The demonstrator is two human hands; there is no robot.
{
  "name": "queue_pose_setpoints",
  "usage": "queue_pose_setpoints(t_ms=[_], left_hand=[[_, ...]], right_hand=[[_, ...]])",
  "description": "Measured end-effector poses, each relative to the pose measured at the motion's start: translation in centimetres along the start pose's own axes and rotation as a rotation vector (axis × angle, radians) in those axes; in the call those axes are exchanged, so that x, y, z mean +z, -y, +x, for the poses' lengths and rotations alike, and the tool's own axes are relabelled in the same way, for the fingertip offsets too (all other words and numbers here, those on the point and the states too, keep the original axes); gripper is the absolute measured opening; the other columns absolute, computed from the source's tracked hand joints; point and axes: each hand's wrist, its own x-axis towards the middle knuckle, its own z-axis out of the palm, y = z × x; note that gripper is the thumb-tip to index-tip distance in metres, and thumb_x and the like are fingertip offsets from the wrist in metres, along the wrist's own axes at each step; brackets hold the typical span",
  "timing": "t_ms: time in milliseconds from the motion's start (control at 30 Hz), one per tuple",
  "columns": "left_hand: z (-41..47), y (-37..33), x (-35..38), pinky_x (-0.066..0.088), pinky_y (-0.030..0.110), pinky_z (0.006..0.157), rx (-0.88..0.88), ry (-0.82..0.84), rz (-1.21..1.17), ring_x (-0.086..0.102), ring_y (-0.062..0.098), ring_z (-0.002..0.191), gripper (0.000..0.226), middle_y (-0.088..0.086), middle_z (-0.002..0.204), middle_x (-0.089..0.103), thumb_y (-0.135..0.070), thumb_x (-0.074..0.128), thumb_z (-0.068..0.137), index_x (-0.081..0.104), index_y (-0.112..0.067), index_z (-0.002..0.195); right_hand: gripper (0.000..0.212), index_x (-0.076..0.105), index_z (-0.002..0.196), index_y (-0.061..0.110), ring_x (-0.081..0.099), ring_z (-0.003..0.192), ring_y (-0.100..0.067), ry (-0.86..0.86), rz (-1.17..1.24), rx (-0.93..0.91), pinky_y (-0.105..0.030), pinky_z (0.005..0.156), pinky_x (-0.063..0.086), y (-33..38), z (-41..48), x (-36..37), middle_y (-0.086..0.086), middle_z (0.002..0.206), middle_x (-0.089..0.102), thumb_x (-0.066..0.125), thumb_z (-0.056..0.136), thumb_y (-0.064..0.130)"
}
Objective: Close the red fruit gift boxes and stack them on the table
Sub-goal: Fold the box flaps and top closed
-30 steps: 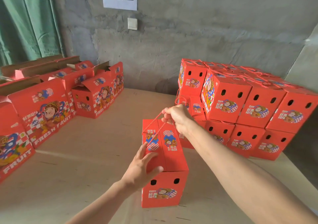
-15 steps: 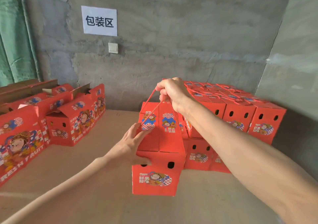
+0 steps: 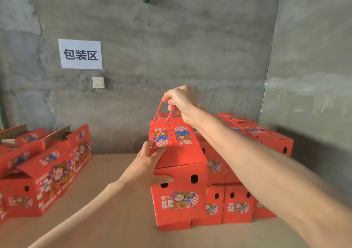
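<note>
Box (image 3: 183, 205), rope handle (image 3: 159, 112) gripped by right hand (image 3: 181, 101), left hand (image 3: 146, 164) flat against it; stack (image 3: 272, 143) close behind

Rough grey concrete wall (image 3: 190, 47) at 12 o'clock. White paper sign (image 3: 81, 54) at 10, white switch (image 3: 98, 82) below it. Side wall (image 3: 308, 57) meets it at 2. Tan counter (image 3: 114, 164) at 6. Dim, even light.
</note>
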Motion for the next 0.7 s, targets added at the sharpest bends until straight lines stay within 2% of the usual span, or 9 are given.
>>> queue_pose_setpoints(t_ms=[67, 133, 233, 300, 367, 400, 467, 600, 700], left_hand=[[2.3, 0.8, 1.0, 0.032, 0.028, 0.107, -0.023, 0.014, 0.078, 0.021, 0.018, 0.137, 0.096, 0.001, 0.144, 0.011, -0.056, 0.072, 0.072, 0.020, -0.032, 0.149], [4.5, 1.5, 2.5, 0.024, 0.034, 0.112, -0.062, -0.012, 0.194, 0.011, 0.019, 0.142, 0.098, 0.001, 0.151, 0.002, -0.061, 0.069, 0.071, 0.014, -0.038, 0.149], [5.9, 2.3, 6.5, 0.016, 0.042, 0.115, -0.243, -0.091, 0.189, 0.002, 0.027, 0.146, 0.105, 0.005, 0.155, -0.018, -0.050, 0.069, 0.077, -0.003, -0.030, 0.150], [5.8, 2.6, 9.6, 0.039, 0.037, 0.099, -0.395, -0.153, -0.096, 0.038, 0.031, 0.133, 0.093, 0.015, 0.155, 0.002, -0.032, 0.065, 0.086, 0.001, -0.017, 0.151], [5.6, 3.3, 11.6, 0.045, 0.031, 0.082, -0.405, -0.205, -0.299, 0.058, 0.026, 0.110, 0.078, 0.012, 0.145, 0.037, -0.017, 0.057, 0.092, 0.007, -0.015, 0.151], [5.6, 3.8, 12.1, 0.044, 0.029, 0.080, -0.394, -0.222, -0.305, 0.060, 0.022, 0.107, 0.074, 0.007, 0.138, 0.048, -0.010, 0.053, 0.092, 0.009, -0.017, 0.152], [6.1, 4.8, 12.4, 0.046, 0.029, 0.081, -0.391, -0.264, -0.288, 0.062, 0.019, 0.102, 0.075, -0.001, 0.122, 0.062, -0.002, 0.049, 0.089, 0.012, -0.022, 0.151], [8.2, 6.0, 11.6, 0.044, 0.029, 0.069, -0.387, -0.258, -0.237, 0.061, 0.023, 0.073, 0.091, -0.001, 0.085, 0.069, -0.002, 0.049, 0.089, -0.016, -0.038, 0.142], [10.2, 6.1, 11.7, 0.048, 0.033, 0.073, -0.416, -0.264, -0.253, 0.061, 0.027, 0.075, 0.089, 0.002, 0.085, 0.068, -0.002, 0.047, 0.090, -0.010, -0.041, 0.145]], right_hand=[[0.027, 0.051, 0.051, 0.007, 0.038, 0.035, -0.014, -0.006, -0.036, -0.011, -0.016, 0.040, 0.028, -1.0, 1.3, -1.0, 0.005, 0.029, 0.038, 0.057, 0.075, -0.004], [0.030, 0.051, 0.049, 0.007, 0.046, 0.042, -0.019, -0.020, -0.097, -0.040, -0.022, 0.048, 0.036, -2.8, 2.6, -1.9, 0.000, 0.035, 0.046, 0.058, 0.078, -0.001], [0.021, 0.065, 0.078, -0.005, 0.063, 0.082, -0.033, 0.081, -0.560, -0.079, -0.033, 0.076, 0.046, -8.0, 2.9, -2.1, -0.021, 0.081, 0.067, 0.051, 0.088, 0.008], [0.040, 0.049, 0.122, -0.005, 0.051, 0.117, -0.036, 0.136, -0.956, -0.090, -0.038, 0.097, 0.040, -13.2, 1.3, -1.3, -0.025, 0.124, 0.055, 0.050, 0.091, 0.020], [0.070, 0.013, 0.148, 0.010, 0.016, 0.142, -0.037, 0.240, -1.141, -0.151, -0.047, 0.117, 0.013, -17.9, -0.5, -0.8, -0.019, 0.153, 0.018, 0.052, 0.091, 0.024], [0.078, 0.001, 0.150, 0.021, -0.003, 0.145, -0.037, 0.287, -1.186, -0.209, -0.051, 0.117, -0.003, -19.6, -1.1, -0.8, -0.014, 0.158, 0.000, 0.052, 0.090, 0.021], [0.085, -0.001, 0.149, 0.034, -0.019, 0.142, -0.040, 0.345, -1.272, -0.295, -0.054, 0.111, -0.016, -21.9, -1.1, -1.0, -0.009, 0.157, -0.017, 0.052, 0.088, 0.009], [0.081, 0.005, 0.149, 0.038, -0.022, 0.139, -0.046, 0.334, -1.347, -0.367, -0.058, 0.105, -0.024, -24.0, 0.0, -0.8, -0.013, 0.156, -0.020, 0.050, 0.089, 0.009], [0.078, 0.013, 0.148, 0.038, -0.018, 0.141, -0.042, 0.347, -1.325, -0.346, -0.056, 0.111, -0.015, -24.4, 1.7, -1.2, -0.009, 0.157, -0.015, 0.053, 0.087, 0.013]])
